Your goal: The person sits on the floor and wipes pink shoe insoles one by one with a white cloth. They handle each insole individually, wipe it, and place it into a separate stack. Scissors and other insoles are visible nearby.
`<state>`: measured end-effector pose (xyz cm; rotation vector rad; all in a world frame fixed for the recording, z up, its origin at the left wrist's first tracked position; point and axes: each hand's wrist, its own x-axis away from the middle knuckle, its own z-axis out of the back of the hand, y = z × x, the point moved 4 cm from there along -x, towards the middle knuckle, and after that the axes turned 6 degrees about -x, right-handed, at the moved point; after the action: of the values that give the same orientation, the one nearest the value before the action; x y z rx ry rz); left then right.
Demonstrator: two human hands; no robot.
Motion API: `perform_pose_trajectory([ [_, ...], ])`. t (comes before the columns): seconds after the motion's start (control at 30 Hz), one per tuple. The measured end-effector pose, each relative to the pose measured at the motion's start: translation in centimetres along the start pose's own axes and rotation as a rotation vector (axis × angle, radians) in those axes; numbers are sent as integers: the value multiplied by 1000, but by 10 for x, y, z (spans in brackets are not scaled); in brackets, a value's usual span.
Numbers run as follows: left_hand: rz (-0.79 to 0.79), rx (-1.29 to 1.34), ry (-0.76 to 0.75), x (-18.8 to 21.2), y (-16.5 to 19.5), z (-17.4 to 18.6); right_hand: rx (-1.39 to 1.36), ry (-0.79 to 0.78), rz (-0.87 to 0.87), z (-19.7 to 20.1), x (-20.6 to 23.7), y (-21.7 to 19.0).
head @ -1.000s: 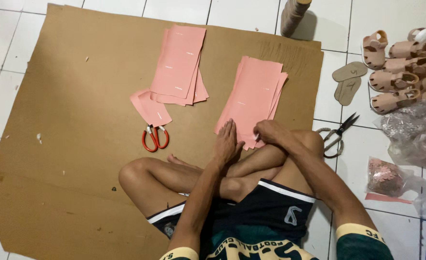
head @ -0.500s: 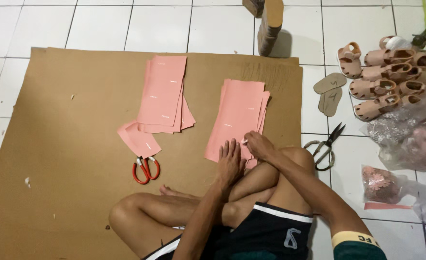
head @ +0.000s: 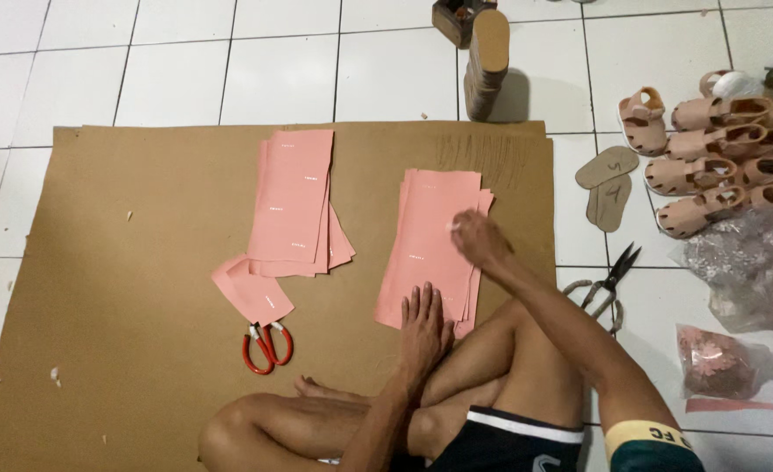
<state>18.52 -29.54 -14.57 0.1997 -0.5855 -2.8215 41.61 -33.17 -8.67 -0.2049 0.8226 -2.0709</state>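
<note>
The person sits cross-legged on a large brown cardboard sheet (head: 142,227) that lies on the white tiled floor (head: 229,61). The left hand (head: 426,328) lies flat with spread fingers on the near edge of the right stack of pink sheets (head: 426,218), pressing it down and grasping nothing. The right hand (head: 481,240) is at the 3 o'clock side of the same stack, its fingertips pinching at the edge of the top sheet; it is a little blurred, so I cannot tell how firm this grasp is.

At 9 o'clock from this stack lies a second stack of pink sheets (head: 294,197), apart from it. A smaller pink piece (head: 251,290) lies at its 7 o'clock corner, and red-handled scissors (head: 266,345) touch this piece from below. On the tiles at 3 o'clock are black scissors (head: 609,280), two flat brown insoles (head: 606,183) and rows of beige child sandals (head: 710,166). At 12 o'clock stands a stack of soles (head: 487,65).
</note>
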Motion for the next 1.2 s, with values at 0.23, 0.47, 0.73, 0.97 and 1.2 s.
perform_pose_trajectory([
  [0.23, -12, 1, 9, 2, 2, 3, 129, 144, -61, 4, -51, 47],
  [0.47, -20, -20, 16, 0, -1, 0, -12, 55, -37, -9, -102, 41],
  [0.73, -76, 23, 171, -3, 10, 38, -61, 374, -360, 36, -95, 51],
  [0.97, 485, 363, 186, -26, -10, 48, -464, 389, -772, 45, 40, 37],
  [1.2, 551, 452, 392, -46, -47, 51, -461, -10, -440, -9, 78, -16],
])
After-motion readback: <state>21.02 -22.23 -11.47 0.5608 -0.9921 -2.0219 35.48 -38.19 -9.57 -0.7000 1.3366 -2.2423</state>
